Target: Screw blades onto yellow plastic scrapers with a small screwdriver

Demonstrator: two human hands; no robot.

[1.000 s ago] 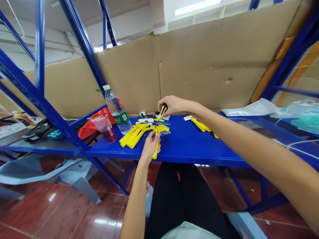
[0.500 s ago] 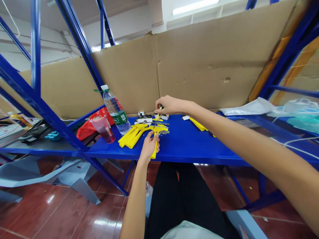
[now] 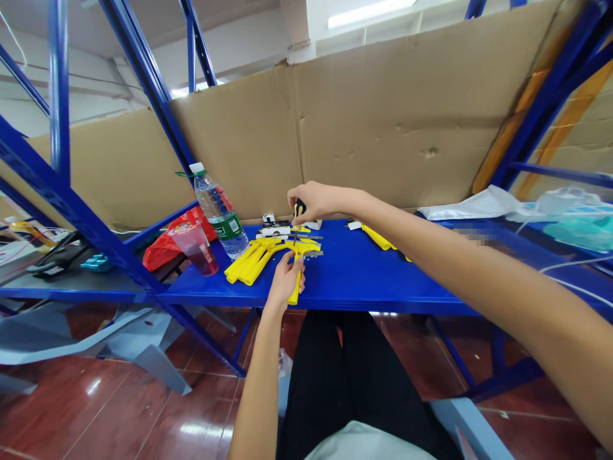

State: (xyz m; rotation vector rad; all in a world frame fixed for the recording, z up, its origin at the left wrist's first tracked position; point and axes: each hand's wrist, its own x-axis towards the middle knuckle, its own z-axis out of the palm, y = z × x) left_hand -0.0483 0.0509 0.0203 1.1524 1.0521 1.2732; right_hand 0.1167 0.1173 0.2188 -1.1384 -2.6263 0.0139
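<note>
My left hand (image 3: pixel 286 279) is closed round the handle of a yellow scraper (image 3: pixel 294 295), whose wide head with a metal blade points away from me. Above it, my right hand (image 3: pixel 309 199) grips a screwdriver (image 3: pixel 297 213) with a black and yellow handle. The shaft points straight down and its tip meets the scraper's head. Left of my left hand, several more yellow scrapers (image 3: pixel 249 263) lie side by side on the blue table (image 3: pixel 354 275). Small white and black boxes (image 3: pixel 276 228) stand behind the scrapers.
A tilted water bottle (image 3: pixel 221 214) and a plastic cup of red drink (image 3: pixel 201 252) stand at the left, beside a red bag (image 3: pixel 165 246). More yellow handles (image 3: pixel 376 237) lie beyond my right forearm. A cardboard panel (image 3: pixel 383 121) closes the back; blue posts (image 3: pixel 143 70) rise at the left.
The whole view has shifted slightly. The screwdriver handle stands more upright over the scraper, and my right hand has turned a little around it. My left hand keeps its hold.
</note>
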